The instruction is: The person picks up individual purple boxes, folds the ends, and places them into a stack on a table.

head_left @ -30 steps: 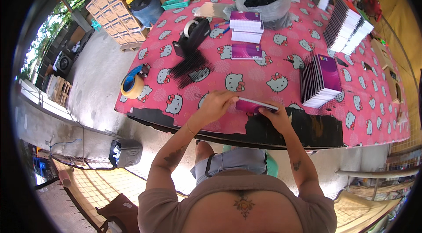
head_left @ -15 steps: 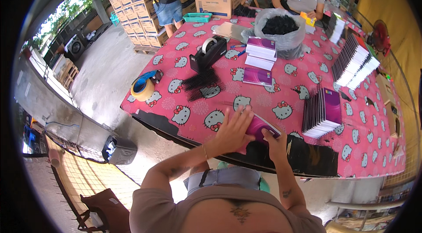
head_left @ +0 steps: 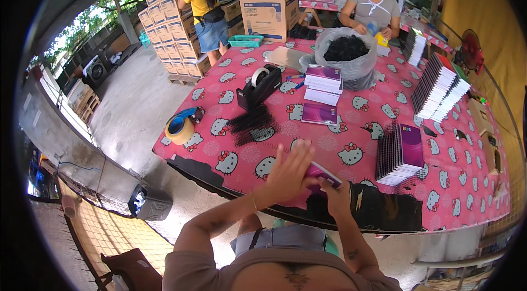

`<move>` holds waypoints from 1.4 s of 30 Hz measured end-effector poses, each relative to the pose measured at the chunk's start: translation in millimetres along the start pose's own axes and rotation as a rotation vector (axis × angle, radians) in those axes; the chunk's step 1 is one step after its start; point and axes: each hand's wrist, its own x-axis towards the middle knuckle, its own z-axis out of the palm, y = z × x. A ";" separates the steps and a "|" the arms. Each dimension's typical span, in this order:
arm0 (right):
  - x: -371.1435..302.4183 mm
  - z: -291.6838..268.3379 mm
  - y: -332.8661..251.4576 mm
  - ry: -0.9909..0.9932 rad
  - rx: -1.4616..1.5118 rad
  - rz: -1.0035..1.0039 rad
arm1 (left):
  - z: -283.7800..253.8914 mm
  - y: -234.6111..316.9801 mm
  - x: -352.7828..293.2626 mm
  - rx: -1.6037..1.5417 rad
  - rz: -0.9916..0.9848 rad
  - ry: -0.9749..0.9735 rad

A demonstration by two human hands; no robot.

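A purple notebook [head_left: 320, 171] lies at the near edge of the pink table, partly covered by my hands. My right hand [head_left: 335, 196] grips its right end, thumb on the cover. Across the left part of the notebook rests my left hand [head_left: 290, 174], its fingers stretched out and slightly blurred. Beyond them are loose black spiral coils [head_left: 250, 123]. Another purple notebook [head_left: 319, 115] lies flat, in front of a small stack of notebooks [head_left: 323, 83]. A row of spiral-bound purple notebooks [head_left: 399, 155] stands to the right of my right hand.
A black tape dispenser [head_left: 259, 87] and a tape roll in a blue holder [head_left: 180, 128] sit on the left. Behind are a plastic bag of black coils [head_left: 347, 55] and a carton [head_left: 269, 14]. Taller notebook stacks [head_left: 437, 91] stand right. A co-worker [head_left: 375, 8] sits across the table.
My view has tilted up a little. My right hand has shifted slightly left along with the notebook, and my left hand stays over it. The co-worker across the table has moved their hands.
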 end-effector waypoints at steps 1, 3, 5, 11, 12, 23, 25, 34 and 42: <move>-1.2 0.5 0.0 0.010 0.022 0.012 | 7.1 4.1 -15.5 -0.023 0.006 -0.013; -1.3 -4.3 -3.4 0.047 0.057 0.017 | 18.6 18.3 -45.2 -0.079 0.038 -0.023; -0.2 1.5 -6.3 0.016 0.020 0.007 | 1.8 4.7 -11.7 0.014 -0.026 0.026; -1.1 -9.0 -8.4 0.004 0.033 -0.004 | 19.5 12.7 -37.9 0.023 0.077 0.003; 1.9 -15.7 6.9 -0.037 -0.043 -0.007 | 17.6 20.6 -37.0 0.037 0.107 0.044; -1.1 8.0 -8.5 -0.140 -0.007 -0.003 | -8.3 8.1 0.9 0.025 -0.007 0.048; 2.4 1.0 -5.3 -0.161 -0.005 0.080 | -4.3 10.7 -10.3 -0.019 0.032 0.025; 15.3 -1.1 6.2 -0.153 -0.122 0.068 | 5.1 19.3 -14.5 -0.042 0.021 -0.005; 22.0 -10.4 29.3 -0.216 -0.210 -0.157 | 29.8 35.4 -38.9 -0.118 0.041 -0.007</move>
